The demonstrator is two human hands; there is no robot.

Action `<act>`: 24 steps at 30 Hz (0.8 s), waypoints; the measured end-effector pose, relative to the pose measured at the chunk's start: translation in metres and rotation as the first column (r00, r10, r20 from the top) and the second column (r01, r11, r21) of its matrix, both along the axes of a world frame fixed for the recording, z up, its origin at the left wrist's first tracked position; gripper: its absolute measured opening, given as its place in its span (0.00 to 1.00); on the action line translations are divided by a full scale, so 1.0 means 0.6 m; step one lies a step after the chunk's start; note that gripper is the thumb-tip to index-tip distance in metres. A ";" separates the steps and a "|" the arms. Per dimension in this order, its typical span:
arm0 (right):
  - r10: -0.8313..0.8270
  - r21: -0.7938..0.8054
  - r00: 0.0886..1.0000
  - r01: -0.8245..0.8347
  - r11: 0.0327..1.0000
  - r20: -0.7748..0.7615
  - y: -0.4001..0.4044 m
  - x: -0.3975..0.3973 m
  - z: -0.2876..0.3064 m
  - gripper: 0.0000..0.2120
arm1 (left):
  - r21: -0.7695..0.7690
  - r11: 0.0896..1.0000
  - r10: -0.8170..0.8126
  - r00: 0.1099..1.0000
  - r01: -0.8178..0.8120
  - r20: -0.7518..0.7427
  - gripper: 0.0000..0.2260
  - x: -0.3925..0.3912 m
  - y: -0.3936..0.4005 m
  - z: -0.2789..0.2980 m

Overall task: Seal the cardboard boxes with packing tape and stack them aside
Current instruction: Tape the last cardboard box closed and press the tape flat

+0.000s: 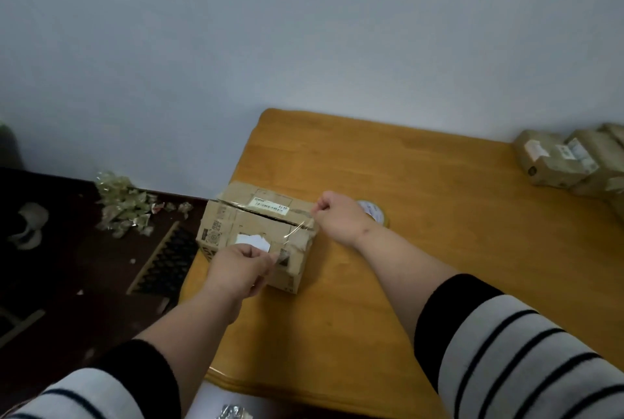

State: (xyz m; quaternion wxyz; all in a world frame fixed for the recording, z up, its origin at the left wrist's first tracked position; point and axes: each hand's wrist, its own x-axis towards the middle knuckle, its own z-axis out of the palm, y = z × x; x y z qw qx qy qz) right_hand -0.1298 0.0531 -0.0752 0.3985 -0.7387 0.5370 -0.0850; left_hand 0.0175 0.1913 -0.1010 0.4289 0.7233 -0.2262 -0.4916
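A worn cardboard box lies at the left edge of the wooden table, its top flaps closed with a dark seam along the middle. A strip of clear packing tape stretches over its right end. My left hand pinches the near end of that strip at the box's front face. My right hand is curled at the box's far right corner and pinches the strip's other end. A roll of clear tape sits on the table just behind my right hand, partly hidden.
Several taped cardboard boxes stand together at the table's far right. On the dark floor to the left lie crumpled tape scraps, a slatted wooden rack and a slipper. A pale wall runs behind the table.
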 end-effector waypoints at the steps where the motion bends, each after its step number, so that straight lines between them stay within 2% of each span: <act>1: 0.022 -0.019 1.000 -0.023 1.000 -0.012 -0.006 0.006 -0.001 0.05 | -0.015 0.999 0.029 1.000 -0.029 -0.003 0.07 -0.005 0.000 -0.004; 5: 0.095 -0.070 0.995 -0.097 0.993 -0.038 -0.023 0.026 -0.012 0.06 | -0.050 0.987 0.149 0.989 -0.150 -0.022 0.05 -0.024 0.003 -0.018; 12: 0.181 -0.168 0.976 -0.200 0.965 -0.120 -0.046 0.051 -0.022 0.03 | -0.016 0.957 0.290 0.954 -0.290 0.073 0.03 -0.049 -0.004 -0.041; 16: 0.194 -0.170 0.970 -0.219 0.961 -0.149 -0.055 0.057 -0.031 0.03 | 0.004 0.944 0.328 0.940 -0.329 0.091 0.02 -0.058 -0.005 -0.047; 24: 0.219 -0.174 0.959 -0.250 0.952 -0.181 -0.063 0.063 -0.039 0.03 | 0.037 0.936 0.346 0.934 -0.350 0.093 0.10 -0.067 -0.012 -0.057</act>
